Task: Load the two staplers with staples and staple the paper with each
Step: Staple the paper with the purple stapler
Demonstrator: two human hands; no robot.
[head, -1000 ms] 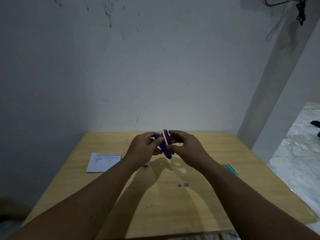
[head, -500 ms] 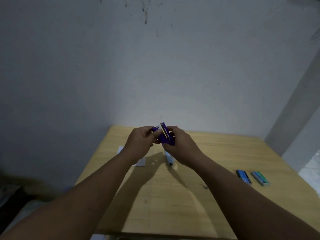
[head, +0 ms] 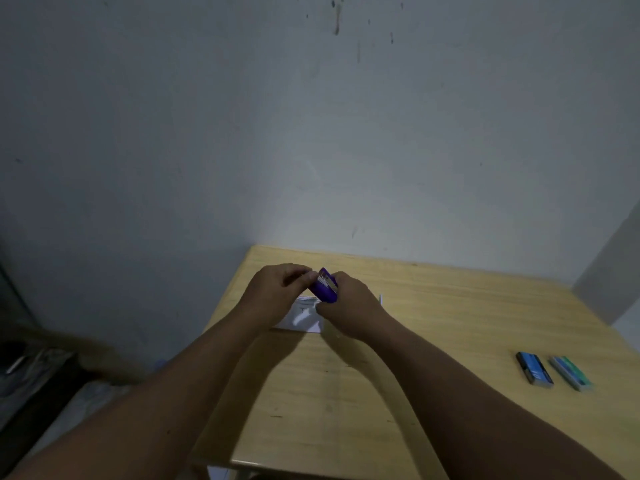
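While you hold the small purple plastic stapler (head: 323, 287) up over the far left part of the pale wooden table (head: 433, 341), your left hand (head: 277, 294) sits on its left side with fingers curled and the fingertips pinching at the stapler's upper end, where a silvery metal strip shows; whether a strip of staples is between those fingertips is too blurred to tell. Directly beneath the stapler, lying flat on the table, is the white printed sheet of paper (head: 303, 318), partly covered by both wrists. Your right hand (head: 349, 303) wraps the stapler's lower right side, fingers curled round its body, so it carries the tool while the left works at it. The stapler's long axis runs from upper left down to lower right, tilted, with the open metal channel facing up toward your left fingertips; that is the relation to mind, since my judgement is that the loading step is in hand and anything fed in should travel along that axis from the left hand's side. Well apart on the right of the table lie a dark blue rectangular box (head: 534, 369) and, just beside it, a slim green-and-blue object (head: 571, 373), too small to identify with certainty.
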